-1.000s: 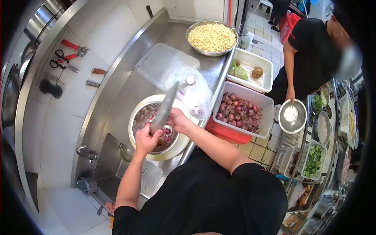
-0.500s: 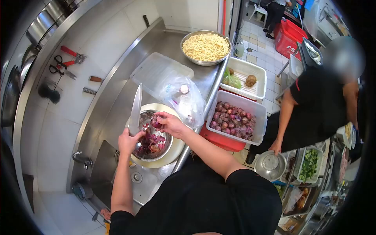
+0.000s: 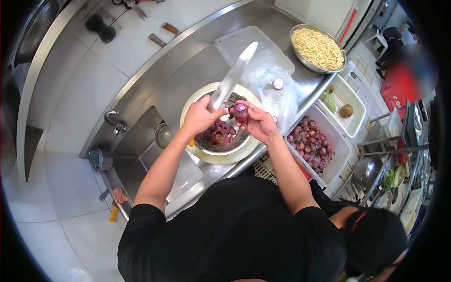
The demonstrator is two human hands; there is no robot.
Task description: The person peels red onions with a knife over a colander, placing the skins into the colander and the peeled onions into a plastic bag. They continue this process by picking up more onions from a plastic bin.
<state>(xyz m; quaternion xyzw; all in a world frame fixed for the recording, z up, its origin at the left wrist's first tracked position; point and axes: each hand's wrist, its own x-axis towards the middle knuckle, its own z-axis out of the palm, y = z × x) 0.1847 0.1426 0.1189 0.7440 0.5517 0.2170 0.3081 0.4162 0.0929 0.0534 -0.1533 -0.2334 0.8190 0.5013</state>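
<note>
My left hand (image 3: 201, 117) is wrapped round the handle of a broad kitchen knife (image 3: 235, 73), its blade pointing up and to the right. A small red onion (image 3: 241, 113) is held in the fingers of my right hand (image 3: 263, 124), close to the knife's lower end. Beneath both hands sits a perforated metal colander (image 3: 242, 138) holding purple onion skins (image 3: 218, 134). The colander rests over a wide cream basin (image 3: 190, 105). To the right stands a grey tub (image 3: 340, 150) with many red onions (image 3: 312, 141) in it.
Noodles fill a steel bowl (image 3: 317, 49) at the back of the counter. A plastic bag (image 3: 277, 101) lies by a clear lid (image 3: 263, 40). The sink (image 3: 141, 136) and tap (image 3: 115, 121) are at left. A co-worker (image 3: 376, 235) is close at lower right, near shelving (image 3: 390, 155).
My view has turned, so the counter appears rotated. The knife now leans rightward, nearer the onion in my right hand. The co-worker has moved from standing at right to low beside me.
</note>
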